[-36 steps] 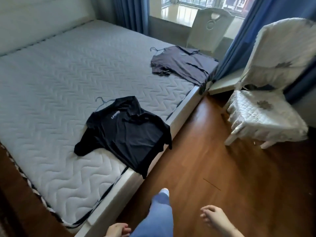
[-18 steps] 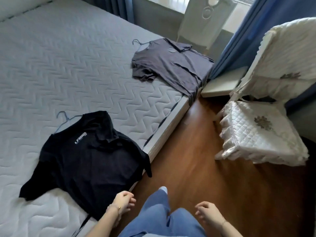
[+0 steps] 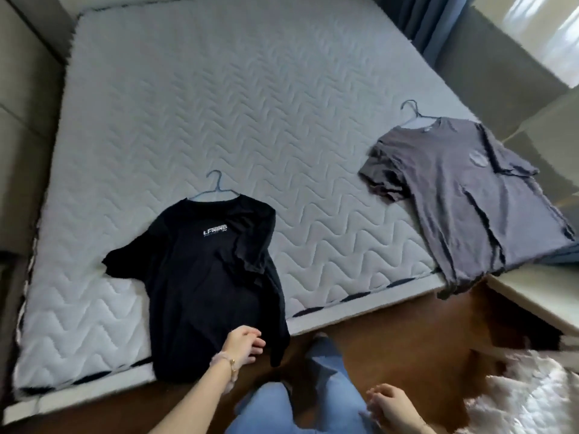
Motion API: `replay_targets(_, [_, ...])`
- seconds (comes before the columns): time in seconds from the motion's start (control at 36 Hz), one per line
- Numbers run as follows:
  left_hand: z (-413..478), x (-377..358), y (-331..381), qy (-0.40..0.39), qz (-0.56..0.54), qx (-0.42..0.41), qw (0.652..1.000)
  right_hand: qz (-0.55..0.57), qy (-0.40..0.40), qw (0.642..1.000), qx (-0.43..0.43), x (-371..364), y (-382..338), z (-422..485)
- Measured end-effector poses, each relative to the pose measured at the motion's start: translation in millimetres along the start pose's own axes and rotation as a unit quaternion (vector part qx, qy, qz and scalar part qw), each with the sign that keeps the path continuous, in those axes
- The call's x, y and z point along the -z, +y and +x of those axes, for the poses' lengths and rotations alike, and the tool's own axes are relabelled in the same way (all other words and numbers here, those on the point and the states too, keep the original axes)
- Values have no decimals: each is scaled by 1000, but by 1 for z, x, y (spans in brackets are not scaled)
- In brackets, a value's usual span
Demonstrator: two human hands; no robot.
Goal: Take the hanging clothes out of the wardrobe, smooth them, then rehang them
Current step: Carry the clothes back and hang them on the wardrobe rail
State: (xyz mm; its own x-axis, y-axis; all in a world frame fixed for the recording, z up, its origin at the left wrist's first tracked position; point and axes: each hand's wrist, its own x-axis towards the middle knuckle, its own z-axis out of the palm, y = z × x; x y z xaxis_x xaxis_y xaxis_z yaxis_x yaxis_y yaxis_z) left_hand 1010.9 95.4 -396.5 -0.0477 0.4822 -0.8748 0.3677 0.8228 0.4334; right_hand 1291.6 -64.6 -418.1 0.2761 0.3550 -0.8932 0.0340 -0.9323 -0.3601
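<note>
Head view: left hand (image 3: pixel 243 343) fingers curled at black tee (image 3: pixel 200 277) hem; right hand (image 3: pixel 390 405) loose, empty.

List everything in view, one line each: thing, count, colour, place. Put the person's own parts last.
Quilted mattress: one, pale grey, fills most of the view.
Black short-sleeved T-shirt: one, black with white chest lettering, near edge of mattress, hem hanging over the edge.
Grey short-sleeved T-shirt: one, grey, right part of mattress, hem over the edge.
Wire hangers: two, blue-grey, one in each shirt's neck, hooks lying on the mattress.
Wooden floor: brown, beside the bed.
Curtain: blue, top right.
Legs in jeans: blue, bottom centre.
Left hand: at the black shirt's hem.
Right hand: bottom right, holds nothing.
</note>
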Motion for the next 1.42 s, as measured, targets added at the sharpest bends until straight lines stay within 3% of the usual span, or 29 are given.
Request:
replay_targets(0.25, [17,39,11,127,-119,19,985,-188,-74,974,100,11,-144,71])
replay_targets(0.36, [48,71,35,196,-113,-17,974,-165,-117,977,74,-8,-201,99])
replay_targets(0.58, [180,132,87,237,-7,-57,970,-158,-79,980,90,-56,-283,185])
replay_targets(0.69, [251,160,111,260,98,-79,958,-140,-58,983,103,-74,-315,222])
replay_targets(0.83, [314,200,153,326,300,-138,886,-137,-30,982,128,-81,-336,248])
replay_targets(0.94, [350,226,183,358,356,-151,850,-161,-4,980,113,-73,-329,266])
replay_targets(1.19, [398,243,217,263,357,-82,893,-165,35,984,58,-37,-307,286])
replay_targets(1.28, [390,230,214,223,290,-85,927,-168,29,984,53,-30,-305,279])
replay_targets(1.42, [336,202,211,226,266,-90,933,-140,5,988,60,-26,-308,257])
